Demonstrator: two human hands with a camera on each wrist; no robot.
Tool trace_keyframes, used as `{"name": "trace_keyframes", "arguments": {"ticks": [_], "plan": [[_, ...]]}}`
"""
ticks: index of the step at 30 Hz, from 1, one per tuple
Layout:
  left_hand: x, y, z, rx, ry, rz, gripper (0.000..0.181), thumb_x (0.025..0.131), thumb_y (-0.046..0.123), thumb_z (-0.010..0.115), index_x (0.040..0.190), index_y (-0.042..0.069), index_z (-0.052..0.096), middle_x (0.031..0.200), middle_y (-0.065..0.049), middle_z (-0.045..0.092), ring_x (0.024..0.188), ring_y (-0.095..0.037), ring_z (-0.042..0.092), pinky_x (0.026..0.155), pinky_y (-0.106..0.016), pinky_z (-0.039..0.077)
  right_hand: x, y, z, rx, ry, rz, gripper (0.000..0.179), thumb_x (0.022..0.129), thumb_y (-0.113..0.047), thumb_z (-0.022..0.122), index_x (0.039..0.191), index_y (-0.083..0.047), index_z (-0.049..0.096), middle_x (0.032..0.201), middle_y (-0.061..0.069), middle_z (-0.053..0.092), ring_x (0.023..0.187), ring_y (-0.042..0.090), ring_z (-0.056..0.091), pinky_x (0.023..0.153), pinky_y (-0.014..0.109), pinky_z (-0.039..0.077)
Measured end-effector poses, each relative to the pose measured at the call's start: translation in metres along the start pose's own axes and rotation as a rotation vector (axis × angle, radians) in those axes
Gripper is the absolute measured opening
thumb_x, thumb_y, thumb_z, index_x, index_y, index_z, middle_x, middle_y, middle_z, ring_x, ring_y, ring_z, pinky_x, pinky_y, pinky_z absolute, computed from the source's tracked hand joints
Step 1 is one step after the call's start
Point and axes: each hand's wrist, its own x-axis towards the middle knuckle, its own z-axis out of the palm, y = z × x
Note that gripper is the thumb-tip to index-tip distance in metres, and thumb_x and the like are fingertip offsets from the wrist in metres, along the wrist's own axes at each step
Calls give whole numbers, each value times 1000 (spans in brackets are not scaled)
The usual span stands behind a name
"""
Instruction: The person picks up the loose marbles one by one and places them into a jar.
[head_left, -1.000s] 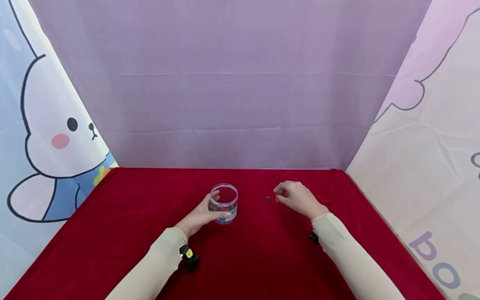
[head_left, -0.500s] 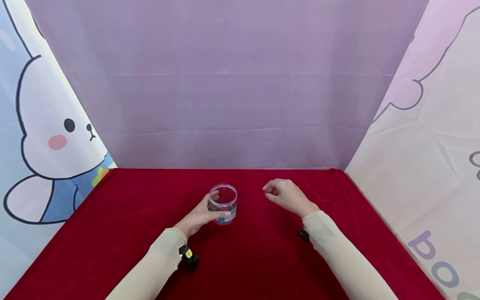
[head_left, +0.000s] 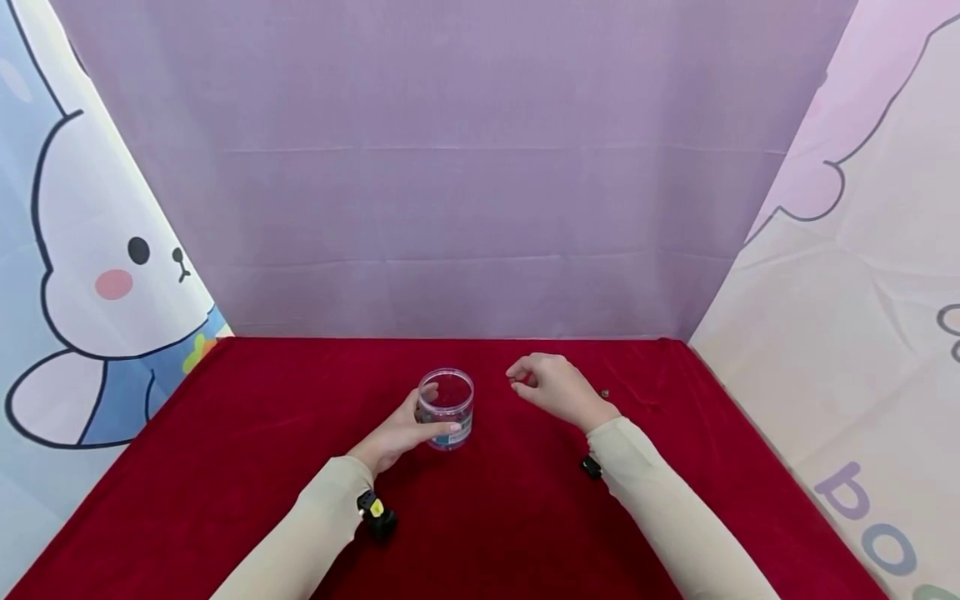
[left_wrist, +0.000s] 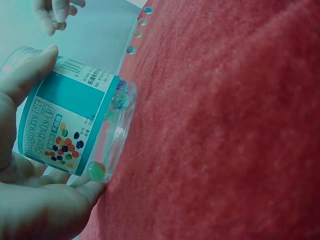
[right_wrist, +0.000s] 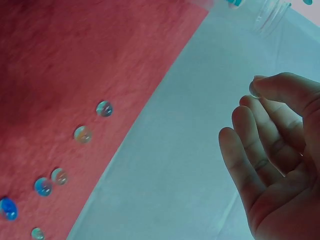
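A clear plastic jar (left_wrist: 70, 115) with a teal and white label stands upright and uncapped, its base against the red cloth. My left hand (head_left: 399, 432) grips it, thumb on the near side and fingers round the far side. Glass marbles show at its bottom, among them a green and orange one (left_wrist: 96, 171). To the right of the jar, my right hand (head_left: 557, 390) is raised over the cloth. It pinches a small clear marble (right_wrist: 254, 90) between thumb and index finger, the other fingers loosely bent.
Several marbles lie scattered on the red cloth (head_left: 480, 517), including a blue one (right_wrist: 43, 186) and a greenish-grey one (right_wrist: 104, 108). One marble (head_left: 604, 392) shows beyond the right wrist. A lilac curtain (head_left: 480, 167) hangs behind the table, with printed cloth panels at both sides.
My right hand has picked a marble up off the cloth and moved left towards the jar. The left hand and jar have stayed in place.
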Motion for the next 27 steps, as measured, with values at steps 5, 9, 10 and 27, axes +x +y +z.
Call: {"name": "trace_keyframes", "arguments": {"ticks": [5,9,10,27], "plan": [[0,0,-1,13,-6,9,96,84,38,82,157,16,24,159,-12,28,140,-38,29,109,-65,30,4,-11,2,26,17,-12,21,90,-18,77,111,-15,74,102,-6,69,85,8,62,75,25,55],[0,0,-1,11,-18,5,96,83,40,82,157,18,24,159,-11,28,140,-38,29,109,-65,30,6,-18,5,43,19,-16,23,90,-19,78,112,-17,73,105,-7,68,86,7,62,75,23,55],[0,0,-1,10,-20,3,96,83,40,82,156,18,24,159,-11,28,140,-38,29,109,-65,30,7,-19,6,46,19,-17,23,89,-19,78,112,-18,73,105,-7,68,86,7,62,75,22,55],[-3,2,-3,13,-39,1,96,84,39,81,157,18,22,160,-12,26,142,-40,26,109,-68,26,19,-41,22,111,39,-97,26,90,-16,78,115,-14,74,105,-5,69,88,12,64,76,21,54]]}}
